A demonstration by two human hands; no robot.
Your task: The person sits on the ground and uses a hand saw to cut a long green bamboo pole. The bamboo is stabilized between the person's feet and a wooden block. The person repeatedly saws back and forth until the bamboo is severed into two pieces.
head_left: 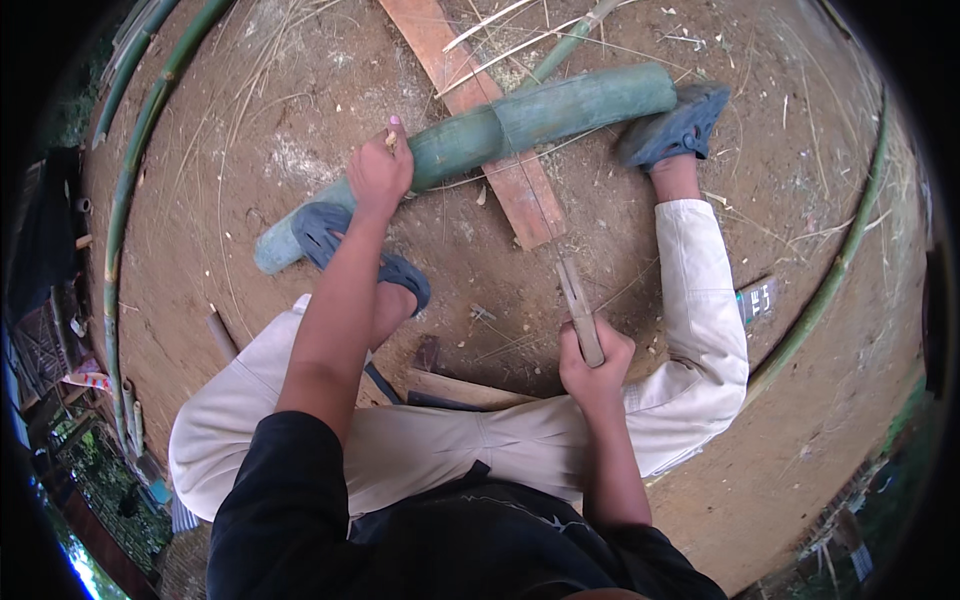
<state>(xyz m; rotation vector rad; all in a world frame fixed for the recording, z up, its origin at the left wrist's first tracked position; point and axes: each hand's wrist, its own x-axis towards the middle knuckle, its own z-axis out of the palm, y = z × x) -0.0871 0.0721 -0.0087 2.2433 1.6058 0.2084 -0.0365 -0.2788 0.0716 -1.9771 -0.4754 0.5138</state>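
A thick green bamboo section (pixel 570 108) lies slantwise on the ground, resting across a reddish-brown wooden board (pixel 520 200). My left hand (pixel 380 168) grips the bamboo left of its middle. In my right hand (pixel 597 362) is the wooden handle of a saw (pixel 577 305), closed in my fingers. Its thin blade, seen nearly edge-on, runs away from me over the board to the bamboo. How deep it sits in the bamboo, I cannot tell.
My left foot in a dark blue clog (pixel 322 232) is against the bamboo's near left part; the other clog (pixel 680 128) touches its right end. Long green bamboo poles (pixel 125 200) lie at the left, another pole (pixel 835 270) at the right. Thin strips and shavings litter the dirt floor.
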